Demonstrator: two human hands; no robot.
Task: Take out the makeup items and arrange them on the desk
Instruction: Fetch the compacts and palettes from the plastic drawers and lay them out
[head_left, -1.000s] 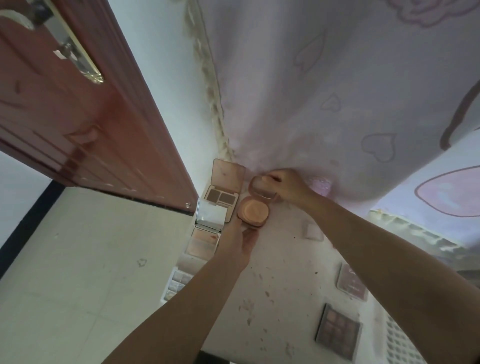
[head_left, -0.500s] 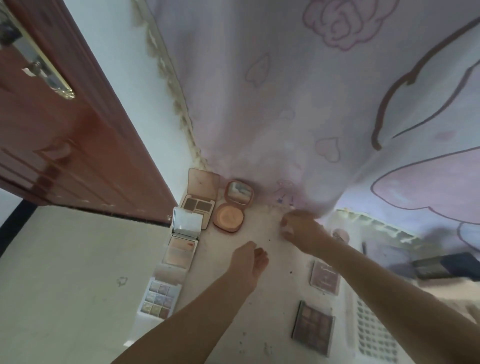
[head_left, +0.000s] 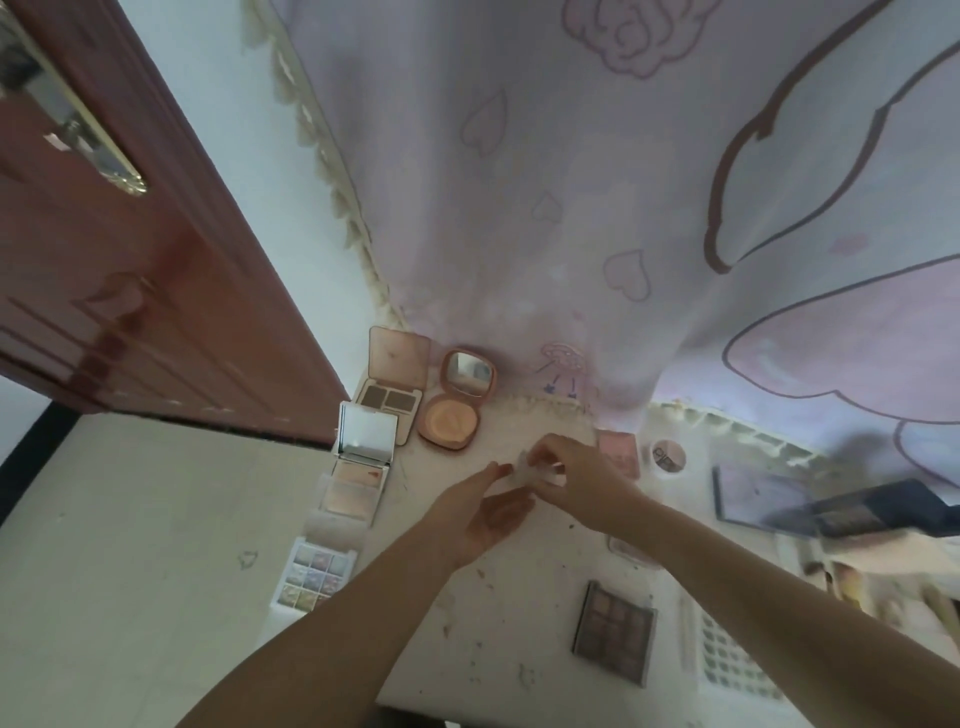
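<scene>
My right hand (head_left: 576, 475) and my left hand (head_left: 480, 512) meet over the middle of the white desk (head_left: 493, 639), both pinching a small clear makeup case (head_left: 524, 467). Along the desk's left edge stand open items: a round peach compact (head_left: 449, 421) with its mirror up, a brown two-pan palette (head_left: 389, 397), a mirrored blush palette (head_left: 358, 480) and a pastel grid palette (head_left: 311, 571). A dark eyeshadow palette (head_left: 615, 634) lies at the front right.
A pink case (head_left: 621, 452) and a small round pot (head_left: 668, 456) lie behind my right hand. A dark flat box (head_left: 758, 499) and a white grid tray (head_left: 737, 660) sit at the right. A pink curtain (head_left: 597, 208) hangs behind the desk; a brown door (head_left: 130, 291) stands left.
Both hands left the round compact, which now stands open by the brown palette. My right hand picked up a small clear case and my left hand came up to it.
</scene>
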